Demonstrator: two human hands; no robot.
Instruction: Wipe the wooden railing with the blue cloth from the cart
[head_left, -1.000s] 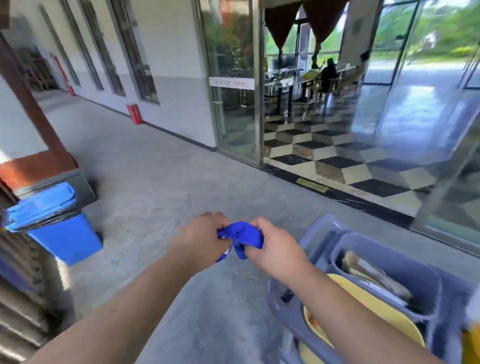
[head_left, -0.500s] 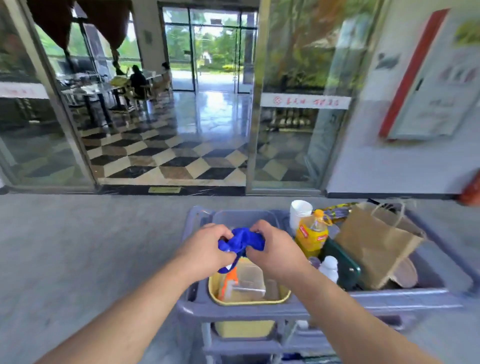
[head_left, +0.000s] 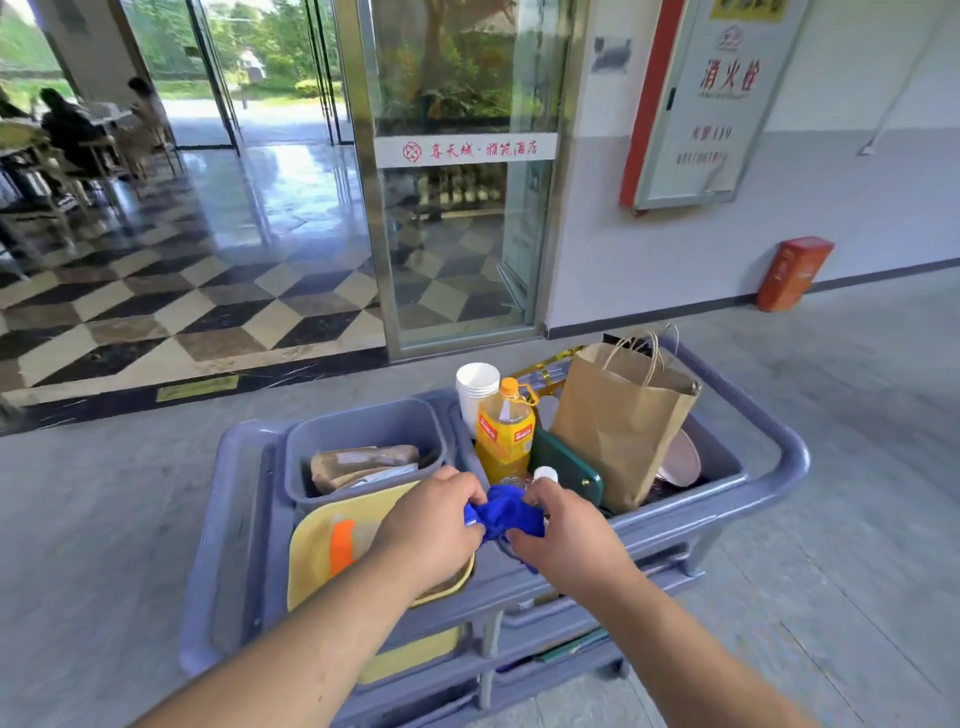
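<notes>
Above the cart (head_left: 769, 483), both hands hold the bunched blue cloth (head_left: 506, 514) crosswise.

Both bare forearms reach forward, the left hand (head_left: 434, 525) and right hand (head_left: 569, 535) curled closed, knuckles nearly touching

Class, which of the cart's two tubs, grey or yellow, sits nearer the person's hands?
The yellow plastic tub: it lies partly under the left hand, while the grey plastic tub sits behind it.

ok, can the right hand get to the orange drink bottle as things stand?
Probably yes. The orange drink bottle stands upright just beyond the right hand with nothing between them. But both it and the left hand are gripping the blue cloth, so the right must let go first.
</notes>
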